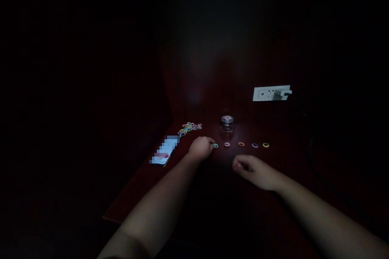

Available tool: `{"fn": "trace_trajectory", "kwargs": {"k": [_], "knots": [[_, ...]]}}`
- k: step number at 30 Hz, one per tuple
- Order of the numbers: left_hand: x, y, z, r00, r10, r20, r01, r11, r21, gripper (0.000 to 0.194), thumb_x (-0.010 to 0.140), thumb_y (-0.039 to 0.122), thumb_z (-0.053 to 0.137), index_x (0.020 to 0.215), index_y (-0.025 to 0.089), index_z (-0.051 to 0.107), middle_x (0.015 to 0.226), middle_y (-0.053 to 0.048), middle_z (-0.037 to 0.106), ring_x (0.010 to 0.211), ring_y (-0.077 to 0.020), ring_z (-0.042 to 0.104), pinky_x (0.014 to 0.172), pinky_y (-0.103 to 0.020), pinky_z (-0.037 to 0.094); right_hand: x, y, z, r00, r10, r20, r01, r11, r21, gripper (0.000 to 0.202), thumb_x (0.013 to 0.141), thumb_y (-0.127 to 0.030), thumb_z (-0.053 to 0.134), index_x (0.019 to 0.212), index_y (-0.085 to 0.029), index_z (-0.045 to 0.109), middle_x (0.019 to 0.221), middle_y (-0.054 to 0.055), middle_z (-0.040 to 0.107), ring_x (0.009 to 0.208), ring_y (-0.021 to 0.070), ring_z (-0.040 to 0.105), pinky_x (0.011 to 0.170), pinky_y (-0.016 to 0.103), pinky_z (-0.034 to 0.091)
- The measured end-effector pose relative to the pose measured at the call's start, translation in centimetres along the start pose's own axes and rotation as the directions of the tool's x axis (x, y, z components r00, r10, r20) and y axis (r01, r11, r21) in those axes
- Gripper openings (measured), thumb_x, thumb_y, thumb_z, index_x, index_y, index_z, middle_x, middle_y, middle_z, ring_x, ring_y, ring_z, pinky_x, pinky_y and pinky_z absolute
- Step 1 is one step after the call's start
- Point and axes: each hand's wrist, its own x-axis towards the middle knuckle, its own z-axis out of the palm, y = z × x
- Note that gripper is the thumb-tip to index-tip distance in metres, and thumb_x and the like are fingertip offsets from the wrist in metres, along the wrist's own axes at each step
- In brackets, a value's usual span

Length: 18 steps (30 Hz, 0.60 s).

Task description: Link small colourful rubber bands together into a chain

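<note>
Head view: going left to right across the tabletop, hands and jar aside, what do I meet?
Phone → pile of coloured rings → green ring → pink ring → orange ring → purple ring → yellow ring.

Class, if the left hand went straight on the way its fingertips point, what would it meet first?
The small green ring beside the left hand's fingertips, perhaps touching them, though depth is unclear; then the small pink ring.
</note>
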Motion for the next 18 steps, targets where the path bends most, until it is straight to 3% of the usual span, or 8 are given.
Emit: {"fn": "trace_trajectory", "kwargs": {"k": [3,5,9,12,18], "knots": [[-0.2,-0.9,-0.4,0.998,-0.037,-0.046,0.038,0.999,0.023,0.035,0.085,0.035,0.049,0.116,0.024,0.062,0.118,-0.003,0.064,0.108,-0.0199,0.059,0.097,-0.029,0.043,0.1,0.2,0.0,1.000,-0.006,-0.001,0.006,1.000,0.006,0.018,0.084,-0.032,0.051,0.075,-0.016,0.054,0.062,-0.003,0.044,0.058,0.0103,0.038,0.053,0.023,0.031],[-0.4,-2.1,-0.8,0.992,-0.090,-0.086,0.096,0.993,0.070,0.046,0.084,0.044,0.049,0.121,0.019,0.058,0.131,-0.009,0.055,0.122,-0.0237,0.049,0.105,-0.032,0.035,0.1,0.4,0.1,1.000,0.001,0.006,-0.001,1.000,0.016,0.020,0.084,-0.033,0.051,0.076,-0.016,0.054,0.062,-0.003,0.043,0.058,0.0104,0.038,0.052,0.023,0.031],[-0.4,-4.9,-1.6,0.949,-0.310,-0.050,0.314,0.935,0.165,0.073,0.080,0.060,0.045,0.128,0.006,0.049,0.146,-0.022,0.031,0.137,-0.0347,0.025,0.111,-0.042,0.023,0.1,0.6,0.2,1.000,0.003,0.009,-0.004,1.000,0.028,0.020,0.084,-0.034,0.051,0.075,-0.016,0.053,0.063,-0.003,0.042,0.058,0.0106,0.037,0.053,0.023,0.031],[0.2,-6.0,-1.3,0.936,-0.349,-0.045,0.351,0.921,0.168,0.078,0.081,0.061,0.041,0.130,0.000,0.046,0.145,-0.027,0.029,0.136,-0.0359,0.026,0.111,-0.040,0.022,0.1,0.5,0.2,1.000,0.019,0.014,-0.019,0.999,0.030,0.020,0.084,-0.034,0.050,0.076,-0.016,0.053,0.063,-0.003,0.041,0.058,0.0106,0.036,0.052,0.023,0.031],[1.1,-6.2,-0.2,0.923,-0.378,-0.075,0.385,0.908,0.167,0.079,0.083,0.063,0.034,0.129,0.000,0.046,0.142,-0.025,0.036,0.135,-0.0337,0.030,0.109,-0.038,0.025,0.0,0.2,0.1,1.000,0.021,0.021,-0.021,0.999,0.035,0.021,0.084,-0.035,0.050,0.076,-0.016,0.053,0.064,-0.002,0.043,0.059,0.0109,0.038,0.053,0.023,0.032]]}}
